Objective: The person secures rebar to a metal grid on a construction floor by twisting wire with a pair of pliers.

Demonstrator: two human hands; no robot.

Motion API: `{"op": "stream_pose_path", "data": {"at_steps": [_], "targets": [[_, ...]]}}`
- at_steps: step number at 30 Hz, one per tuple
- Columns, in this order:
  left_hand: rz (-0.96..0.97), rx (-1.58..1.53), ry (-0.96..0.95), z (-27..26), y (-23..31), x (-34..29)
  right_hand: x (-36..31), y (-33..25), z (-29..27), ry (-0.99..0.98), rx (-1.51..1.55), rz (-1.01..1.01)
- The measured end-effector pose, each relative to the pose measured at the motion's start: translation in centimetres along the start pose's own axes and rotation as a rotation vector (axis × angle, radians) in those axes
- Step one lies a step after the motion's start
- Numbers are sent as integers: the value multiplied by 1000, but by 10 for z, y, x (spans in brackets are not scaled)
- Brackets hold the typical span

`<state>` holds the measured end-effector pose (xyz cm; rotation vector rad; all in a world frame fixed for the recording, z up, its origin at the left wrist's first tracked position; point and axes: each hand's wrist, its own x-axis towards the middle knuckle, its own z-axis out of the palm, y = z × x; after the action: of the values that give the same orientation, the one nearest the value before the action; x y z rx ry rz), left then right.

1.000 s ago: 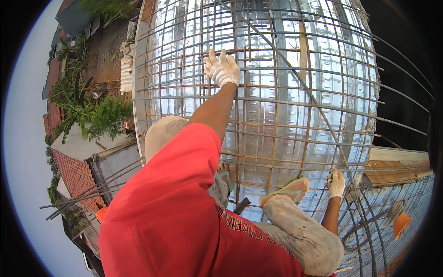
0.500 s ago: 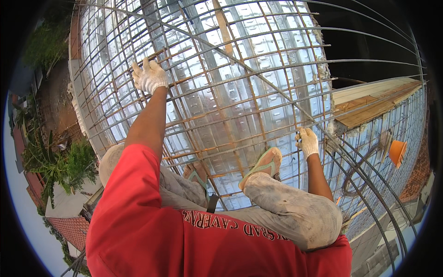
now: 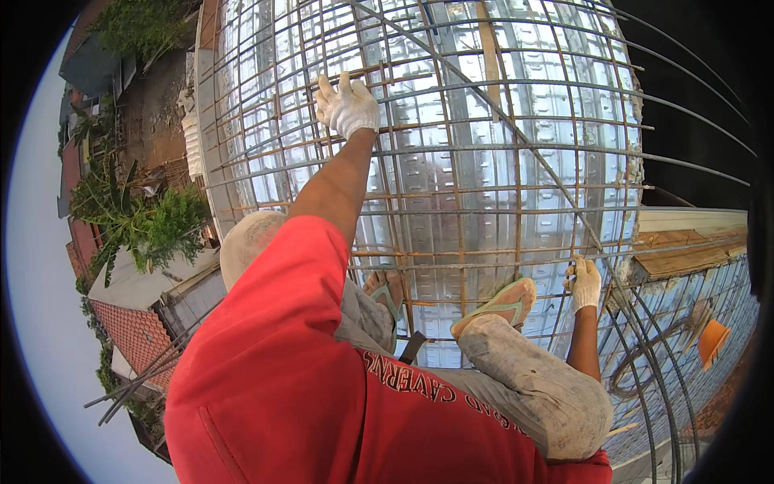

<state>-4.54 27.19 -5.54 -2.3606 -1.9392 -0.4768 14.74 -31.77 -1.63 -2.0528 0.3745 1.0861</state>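
Observation:
My left hand (image 3: 348, 106), in a white knitted work glove, reaches out over the steel rebar mesh (image 3: 459, 192). Its fingers are apart and slightly bent, resting at the crossing bars; I see nothing held in it. At the right, my right hand (image 3: 584, 284), also gloved, is low beside the bars near the mesh's edge. Its fingers are curled together, and what lies between them is too small to make out. Beneath the mesh is shiny ribbed metal decking (image 3: 419, 173). My sandaled feet (image 3: 504, 305) stand among the bars as I squat.
One long bar (image 3: 516, 133) crosses the mesh diagonally. A wooden strip (image 3: 488, 52) lies at the far side. Wooden boards (image 3: 685, 252), long loose bars (image 3: 657, 363) and an orange container (image 3: 713, 343) are at right. Beyond the left edge (image 3: 205, 121) lie ground, trees and roofs lower down.
The view has turned, so the mesh and both hands sit further right in the picture. Both hands stay at about the same places on the mesh, with much the same finger shapes.

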Motion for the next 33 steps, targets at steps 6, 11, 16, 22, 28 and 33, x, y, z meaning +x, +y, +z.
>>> {"op": "stream_pose_path", "data": {"at_steps": [6,11,16,22,28,33], "targets": [[-2,-35,-72,-8,8,1,6,13,-8,3,34,-10],[21,-51,-40,-12,8,-3,6,14,-11,2,7,-37],[13,-50,-46,-6,3,0,2,2,-6,12,-37,-2],[9,-18,-44,-4,6,1,-2,-1,-3,26,-54,-20],[-26,37,-48,-6,7,2,-2,3,-1,4,37,15],[-9,38,-55,-3,11,-1,-1,4,-5,10,51,32]]}}
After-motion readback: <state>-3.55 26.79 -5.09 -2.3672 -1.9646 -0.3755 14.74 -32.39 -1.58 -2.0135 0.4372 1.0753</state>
